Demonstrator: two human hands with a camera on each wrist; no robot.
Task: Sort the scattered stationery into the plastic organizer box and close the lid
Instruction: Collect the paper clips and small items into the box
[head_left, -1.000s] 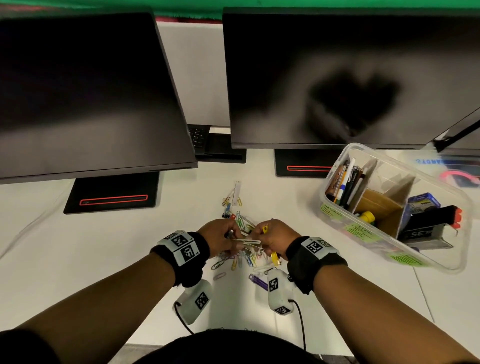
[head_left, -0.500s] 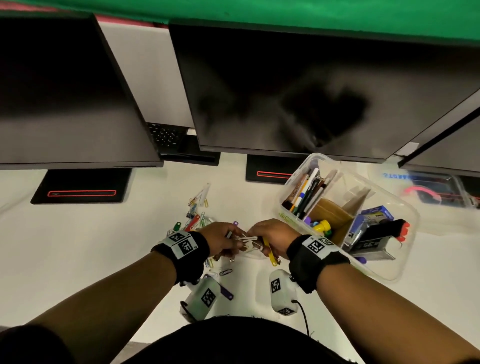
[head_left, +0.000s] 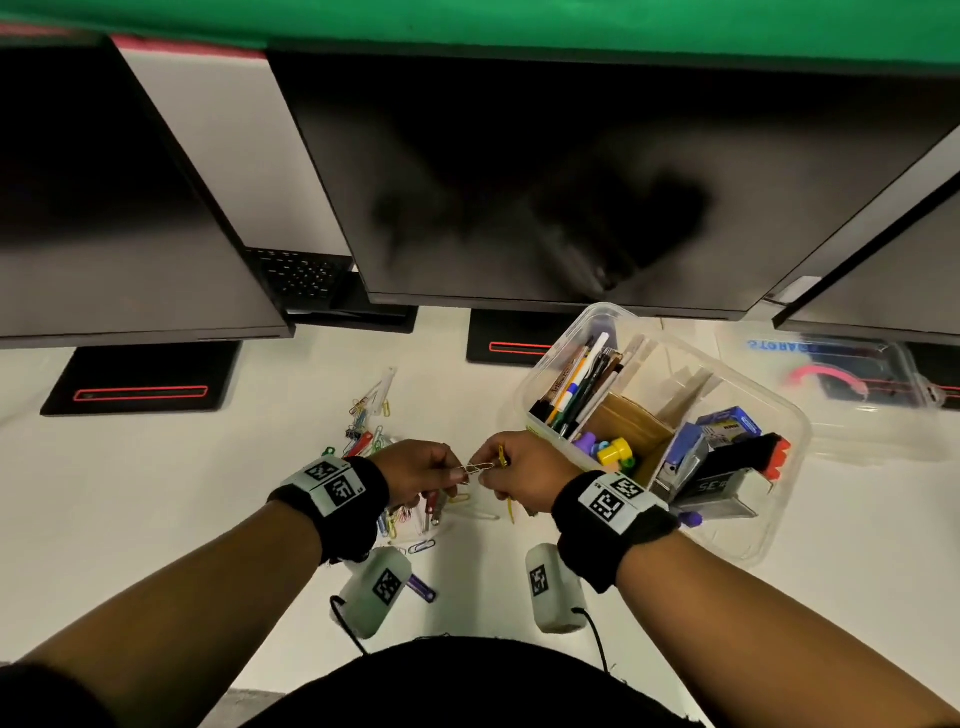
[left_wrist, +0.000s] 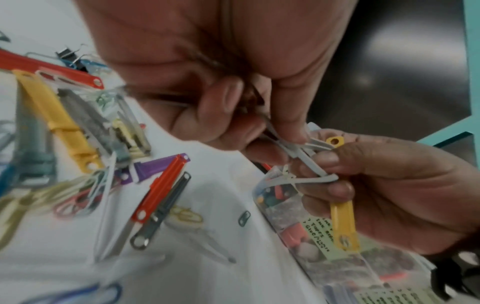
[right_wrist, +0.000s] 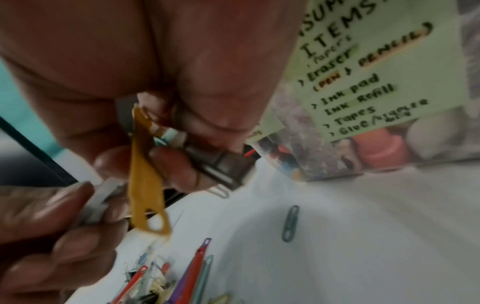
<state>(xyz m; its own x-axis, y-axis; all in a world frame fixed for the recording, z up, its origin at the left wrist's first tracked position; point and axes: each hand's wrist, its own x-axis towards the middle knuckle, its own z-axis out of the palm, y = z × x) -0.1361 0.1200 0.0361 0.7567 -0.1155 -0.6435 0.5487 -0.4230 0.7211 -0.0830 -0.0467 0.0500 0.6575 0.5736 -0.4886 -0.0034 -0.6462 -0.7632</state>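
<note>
We are pinching white clips between both hands, left hand and right hand; the organizer box is lying just right, nearer our right hand.

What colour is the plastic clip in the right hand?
Yellow. The plastic clip held in the right hand shows best in the left wrist view.

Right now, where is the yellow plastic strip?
In the head view the yellow plastic strip is in the right hand, just left of the organizer box, above the scattered clips.
</note>
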